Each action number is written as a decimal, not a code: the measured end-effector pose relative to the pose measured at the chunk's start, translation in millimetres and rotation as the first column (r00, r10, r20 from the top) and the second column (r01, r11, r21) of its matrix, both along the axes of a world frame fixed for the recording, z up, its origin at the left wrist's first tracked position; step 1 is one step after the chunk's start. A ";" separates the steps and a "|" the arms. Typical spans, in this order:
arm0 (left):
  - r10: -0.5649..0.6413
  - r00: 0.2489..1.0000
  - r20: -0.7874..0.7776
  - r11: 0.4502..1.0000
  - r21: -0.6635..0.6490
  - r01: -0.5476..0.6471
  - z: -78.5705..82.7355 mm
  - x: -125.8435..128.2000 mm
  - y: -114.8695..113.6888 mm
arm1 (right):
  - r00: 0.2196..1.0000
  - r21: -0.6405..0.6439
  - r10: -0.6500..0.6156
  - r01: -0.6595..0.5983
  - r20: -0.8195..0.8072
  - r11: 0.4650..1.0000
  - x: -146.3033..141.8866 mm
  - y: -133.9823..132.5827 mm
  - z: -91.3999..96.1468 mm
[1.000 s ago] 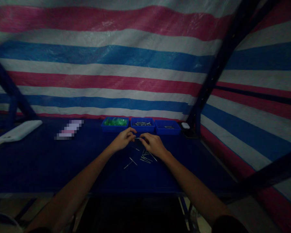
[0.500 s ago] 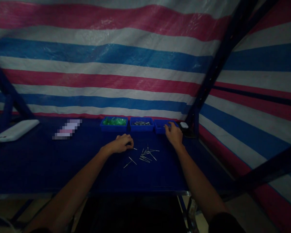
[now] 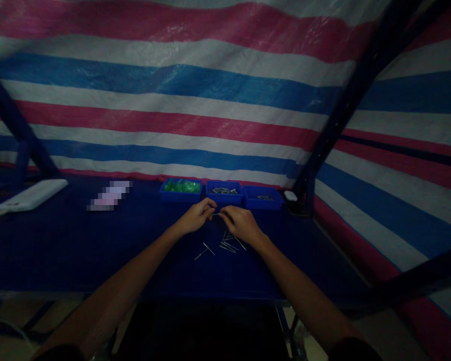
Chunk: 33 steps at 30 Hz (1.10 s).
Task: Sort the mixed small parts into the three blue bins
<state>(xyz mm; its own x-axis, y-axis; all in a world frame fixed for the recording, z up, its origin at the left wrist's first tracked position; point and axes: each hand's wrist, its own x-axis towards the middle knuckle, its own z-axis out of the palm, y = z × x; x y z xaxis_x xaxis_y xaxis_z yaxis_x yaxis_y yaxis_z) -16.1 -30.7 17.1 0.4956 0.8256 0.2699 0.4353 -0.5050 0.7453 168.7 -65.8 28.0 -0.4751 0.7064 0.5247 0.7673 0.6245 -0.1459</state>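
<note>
Red, white and blue striped sheeting (image 3: 180,125) hangs behind a dark blue counter (image 3: 97,255), where two bare hands come together at a thin metal rod (image 3: 217,214).

Left grip (image 3: 196,216) and right grip (image 3: 241,221) are close but apart, fingertips pinching opposite ends of the rod between them. Nearer the body than the right grip, partly hidden by it, lies a loose cluster of metal sticks (image 3: 228,246); two more sticks (image 3: 209,249) form an angle nearer the body than the left grip. Beyond both grips, three blue trays stand in a row: the left tray (image 3: 180,197) holds green pieces (image 3: 182,186), the middle tray (image 3: 224,199) small grey parts (image 3: 223,191), the right tray (image 3: 263,204) slim metal parts (image 3: 265,197). Well left of the left grip lies a white oblong device (image 3: 33,194).
</note>
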 end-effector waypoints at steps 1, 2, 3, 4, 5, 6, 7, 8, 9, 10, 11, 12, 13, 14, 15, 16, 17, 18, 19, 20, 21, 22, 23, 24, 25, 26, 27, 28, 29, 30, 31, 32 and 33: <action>-0.004 1.000 -0.010 1.000 0.002 0.004 -0.1 1.0 -1.3 | 1.000 0.009 -0.025 0.025 -0.010 1.000 4.5 2.7 2.8; -0.015 0.999 -0.038 1.000 0.021 0.016 0.1 1.7 -3.1 | 0.998 0.024 -0.064 0.065 -0.028 0.998 10.6 6.2 5.8; -0.038 0.996 -0.087 0.997 0.059 0.043 0.6 2.3 -5.3 | 0.990 0.039 -0.132 0.134 -0.058 0.990 18.4 10.4 8.8; -0.072 0.985 -0.157 0.990 0.108 0.089 1.5 2.8 -8.0 | 0.968 0.051 -0.230 0.236 -0.102 0.970 27.6 15.0 11.3; -0.107 0.965 -0.241 0.976 0.157 0.148 2.8 3.3 -11.1 | 0.931 0.052 -0.334 0.345 -0.145 0.937 37.8 19.6 13.0; -0.141 0.934 -0.327 0.958 0.195 0.213 4.4 3.9 -14.5 | 0.850 0.014 -0.495 0.505 -0.181 0.863 48.3 23.9 13.6; -0.171 0.897 -0.407 0.937 0.215 0.276 6.4 4.4 -17.8 | 0.764 -0.042 -0.618 0.622 -0.186 0.782 58.3 27.4 13.2; -0.198 0.859 -0.472 0.919 0.216 0.330 8.6 5.0 -20.8 | 0.702 -0.089 -0.690 0.687 -0.176 0.721 67.0 29.9 11.7; -0.218 0.825 -0.521 0.906 0.207 0.370 10.7 5.3 -23.3 | 0.656 -0.126 -0.738 0.727 -0.158 0.674 73.9 31.4 9.4; -0.230 0.801 -0.553 0.898 0.198 0.394 12.7 5.3 -25.0 | 0.643 -0.148 -0.753 0.738 -0.141 0.658 78.4 32.0 6.7; -0.230 0.785 -0.575 0.894 0.194 0.403 14.5 4.9 -25.8 | 0.647 -0.157 -0.751 0.735 -0.128 0.660 80.3 32.0 3.8; -0.221 0.776 -0.590 0.895 0.193 0.402 15.8 4.0 -25.4 | 0.660 -0.158 -0.742 0.725 -0.122 0.671 79.6 31.8 1.1; -0.207 0.771 -0.602 0.900 0.192 0.391 16.7 2.4 -24.1 | 0.680 -0.161 -0.724 0.706 -0.120 0.690 76.7 31.4 -1.2; -0.188 0.770 -0.609 0.909 0.190 0.371 17.3 0.4 -21.8 | 0.710 -0.166 -0.694 0.675 -0.123 0.719 71.8 30.8 -2.8; -0.166 0.773 -0.612 0.920 0.185 0.345 17.5 -2.0 -19.0 | 0.749 -0.172 -0.649 0.628 -0.130 0.759 65.5 30.0 -3.8; -0.146 0.781 -0.608 0.932 0.180 0.315 17.6 -4.8 -15.7 | 0.796 -0.180 -0.589 0.565 -0.139 0.805 58.1 28.7 -4.2; -0.126 0.795 -0.594 0.944 0.175 0.280 17.5 -7.8 -12.4 | 0.844 -0.185 -0.515 0.488 -0.149 0.853 50.2 26.7 -4.0; -0.102 0.815 -0.570 0.955 0.175 0.242 17.4 -10.7 -9.2 | 0.887 -0.187 -0.433 0.404 -0.157 0.895 42.0 23.9 -3.5; -0.073 0.841 -0.537 0.963 0.181 0.199 17.5 -13.4 -6.3 | 0.923 -0.183 -0.350 0.321 -0.160 0.929 33.9 20.3 -2.7; -0.041 0.867 -0.496 0.969 0.191 0.155 17.6 -15.8 -4.0 | 0.950 -0.173 -0.270 0.242 -0.159 0.955 26.2 16.2 -1.7; -0.008 0.891 -0.454 0.973 0.204 0.112 17.9 -17.5 -2.4 | 0.969 -0.156 -0.195 0.171 -0.152 0.973 19.1 11.9 -0.8; 0.021 0.910 -0.414 0.974 0.215 0.075 18.3 -18.5 -1.3 | 0.981 -0.133 -0.132 0.113 -0.139 0.985 12.9 7.8 0.1; 0.044 0.924 -0.381 0.974 0.223 0.045 18.6 -18.6 -0.9 | 0.989 -0.108 -0.084 0.071 -0.119 0.992 7.8 4.1 0.7; 0.058 0.933 -0.354 0.974 0.227 0.025 18.7 -18.0 -0.9 | 0.995 -0.080 -0.052 0.044 -0.091 0.996 3.7 1.1 1.1; 0.064 0.940 -0.336 0.974 0.226 0.014 18.6 -16.6 -1.2 | 0.998 -0.051 -0.035 0.033 -0.054 0.998 0.8 -1.0 1.1; 0.062 0.944 -0.324 0.974 0.224 0.013 18.1 -14.7 -1.7 | 0.999 -0.022 -0.033 0.032 -0.011 0.999 -1.0 -2.4 0.9; 0.056 0.947 -0.316 0.975 0.220 0.016 17.2 -12.4 -2.2 | 0.999 0.005 -0.037 0.037 0.033 0.999 -2.0 -3.2 0.5; 0.046 0.950 -0.310 0.977 0.214 0.023 16.1 -10.2 -2.6 | 0.996 0.029 -0.046 0.044 0.073 0.999 -2.2 -3.5 0.1; 0.034 0.952 -0.305 0.978 0.206 0.031 15.0 -8.1 -3.0 | 0.993 0.050 -0.053 0.048 0.105 0.998 -2.1 -3.5 -0.3; 0.019 0.953 -0.302 0.980 0.196 0.043 14.0 -6.7 -3.3 | 0.990 0.066 -0.057 0.049 0.126 0.997 -1.7 -3.3 -0.3; 0.005 0.954 -0.298 0.982 0.182 0.052 13.4 -6.0 -3.6 | 0.989 0.077 -0.056 0.045 0.138 0.996 -1.0 -2.8 0.0; -0.006 0.955 -0.296 0.986 0.159 0.056 13.4 -6.3 -3.9 | 0.988 0.083 -0.049 0.038 0.144 0.996 0.2 -2.0 0.9; -0.020 0.954 -0.299 0.991 0.123 0.060 14.2 -7.5 -4.5 | 0.989 0.087 -0.049 0.037 0.139 0.996 2.0 -0.5 2.2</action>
